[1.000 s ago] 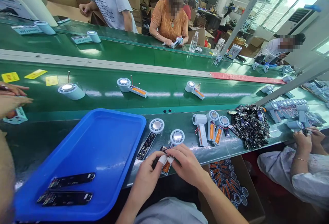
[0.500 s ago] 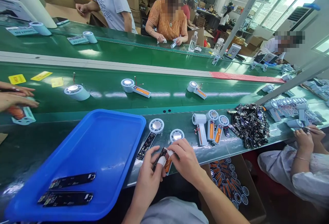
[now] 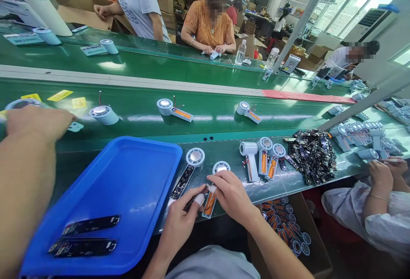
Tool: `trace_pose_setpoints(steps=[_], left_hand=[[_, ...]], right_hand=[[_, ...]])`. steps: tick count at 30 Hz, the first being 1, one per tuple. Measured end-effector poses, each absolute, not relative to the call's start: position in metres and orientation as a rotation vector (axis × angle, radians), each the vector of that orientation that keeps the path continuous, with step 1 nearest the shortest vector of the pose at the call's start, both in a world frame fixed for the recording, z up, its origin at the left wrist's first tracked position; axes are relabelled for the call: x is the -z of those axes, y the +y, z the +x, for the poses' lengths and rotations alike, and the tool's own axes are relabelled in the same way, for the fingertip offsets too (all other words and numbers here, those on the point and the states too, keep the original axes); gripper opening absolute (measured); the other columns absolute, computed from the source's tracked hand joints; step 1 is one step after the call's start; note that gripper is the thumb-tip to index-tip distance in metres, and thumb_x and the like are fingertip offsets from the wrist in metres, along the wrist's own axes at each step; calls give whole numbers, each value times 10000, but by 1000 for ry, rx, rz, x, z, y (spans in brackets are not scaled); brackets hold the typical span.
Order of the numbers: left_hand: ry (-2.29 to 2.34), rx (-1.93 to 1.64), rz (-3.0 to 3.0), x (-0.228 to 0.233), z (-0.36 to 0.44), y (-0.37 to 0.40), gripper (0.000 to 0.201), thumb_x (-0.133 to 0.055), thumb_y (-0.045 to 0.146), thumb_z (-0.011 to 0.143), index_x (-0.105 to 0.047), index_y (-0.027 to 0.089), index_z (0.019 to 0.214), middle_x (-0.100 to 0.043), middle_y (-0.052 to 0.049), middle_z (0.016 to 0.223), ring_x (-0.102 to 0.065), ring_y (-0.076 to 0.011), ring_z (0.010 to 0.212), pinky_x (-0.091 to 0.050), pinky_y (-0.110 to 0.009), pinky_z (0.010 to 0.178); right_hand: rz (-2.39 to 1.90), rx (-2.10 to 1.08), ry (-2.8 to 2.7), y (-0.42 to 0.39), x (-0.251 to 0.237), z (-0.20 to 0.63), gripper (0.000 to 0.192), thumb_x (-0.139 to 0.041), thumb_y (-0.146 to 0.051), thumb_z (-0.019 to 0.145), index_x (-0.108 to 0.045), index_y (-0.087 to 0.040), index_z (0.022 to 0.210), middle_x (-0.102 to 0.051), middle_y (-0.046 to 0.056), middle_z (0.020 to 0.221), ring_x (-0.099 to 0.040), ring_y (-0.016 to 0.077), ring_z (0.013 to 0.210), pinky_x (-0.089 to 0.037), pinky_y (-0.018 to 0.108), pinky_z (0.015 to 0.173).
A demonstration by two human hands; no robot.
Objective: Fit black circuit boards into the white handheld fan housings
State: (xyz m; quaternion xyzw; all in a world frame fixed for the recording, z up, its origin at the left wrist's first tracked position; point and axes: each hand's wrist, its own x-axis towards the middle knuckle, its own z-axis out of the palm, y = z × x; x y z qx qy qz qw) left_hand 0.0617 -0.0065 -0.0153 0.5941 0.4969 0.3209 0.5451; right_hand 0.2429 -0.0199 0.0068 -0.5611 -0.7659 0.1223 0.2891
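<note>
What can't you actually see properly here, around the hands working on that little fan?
- Head view: the fan part is half covered by the right hand.
- The thin dark piece at the left hand is too small to identify.
- Print on the boards in the blue tray is too small to read.
- The neighbour's forearm hides the left bench.

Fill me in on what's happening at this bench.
A person at an assembly line works on a small fan unit at the bench edge: the left hand and the right hand pinch parts at its orange-cored handle. A blue tray with two black boards sits to the left. More units ride the green belt, and a co-worker's arm reaches in.
</note>
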Motion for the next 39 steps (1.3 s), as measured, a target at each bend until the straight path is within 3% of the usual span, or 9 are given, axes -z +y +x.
trace_pose_setpoints(steps=[4, 9, 14, 20, 26, 30, 34, 37, 39], left_hand=[[1119, -778, 1397, 17, 59, 1, 382, -584, 418, 839, -761, 159, 1057, -753, -54, 832, -635, -147, 583, -501, -233, 483], [1076, -726, 1440, 18, 57, 2, 350, -573, 409, 856, -743, 186, 1066, -761, -50, 861, -670, -163, 639, -551, -265, 588], [1209, -603, 1472, 17, 51, -1, 488, -514, 465, 881, -616, 187, 1268, -778, -108, 1000, -740, -226, 768, -534, -275, 554], [1169, -555, 1463, 22, 50, -4, 552, -432, 401, 917, -467, 196, 1428, -746, -72, 985, -700, -185, 680, -569, -313, 643], [1171, -527, 1598, 25, 54, -2, 510, -378, 270, 893, -538, 182, 1370, -716, -21, 753, -656, -196, 579, -561, -329, 625], [1177, -614, 1723, 24, 55, 1, 455, -379, 230, 903, -616, 209, 1291, -760, -64, 946, -730, -234, 869, -589, -347, 769], [1145, -639, 1910, 23, 53, 1, 489, -333, 153, 906, -638, 208, 1284, -730, -82, 1153, -693, -223, 1106, -568, -352, 922], [1162, -509, 2100, 20, 51, -2, 527, -302, 110, 924, -647, 225, 1304, -715, -85, 1096, -730, -208, 976, -589, -320, 825], [1227, -362, 2259, 17, 50, -5, 571, -303, 56, 911, -649, 255, 1320, -700, -85, 1055, -742, -199, 828, -582, -294, 700]], right_hand=[[-1461, -442, -2125, -16, -11, 247, 224, -553, -56, 924, -696, -197, 1024, -705, 61, 971, -598, 219, 909, -486, 353, 809], [-1499, -464, -2080, -17, -14, 245, 197, -580, -66, 915, -701, -199, 996, -710, 60, 959, -598, 220, 909, -480, 357, 816], [-1499, -594, -1987, -29, -28, 266, 262, -509, -77, 966, -652, -208, 1142, -658, 76, 1103, -607, 203, 1025, -497, 330, 898], [-1610, -580, -2392, -42, -34, 273, 396, -504, 27, 889, -646, -223, 1161, -594, 40, 992, -563, 163, 845, -441, 256, 726], [-1554, -397, -2566, -33, -27, 260, 261, -520, -23, 937, -630, -207, 1086, -565, 39, 959, -511, 161, 807, -371, 251, 668], [-1531, -360, -2608, -29, -24, 261, 190, -519, -37, 953, -636, -183, 984, -567, 34, 917, -510, 156, 767, -373, 253, 654], [-1458, -536, -2403, -29, -21, 265, 243, -503, -26, 943, -636, -202, 1048, -614, 45, 1021, -588, 157, 856, -445, 246, 727], [-1352, -662, -2073, -28, -16, 264, 209, -489, -72, 958, -625, -204, 1045, -640, 73, 1117, -623, 170, 995, -490, 270, 845], [-1344, -675, -1874, -28, -11, 260, 164, -501, -115, 964, -633, -202, 1007, -672, 65, 1037, -639, 170, 940, -504, 273, 821]])
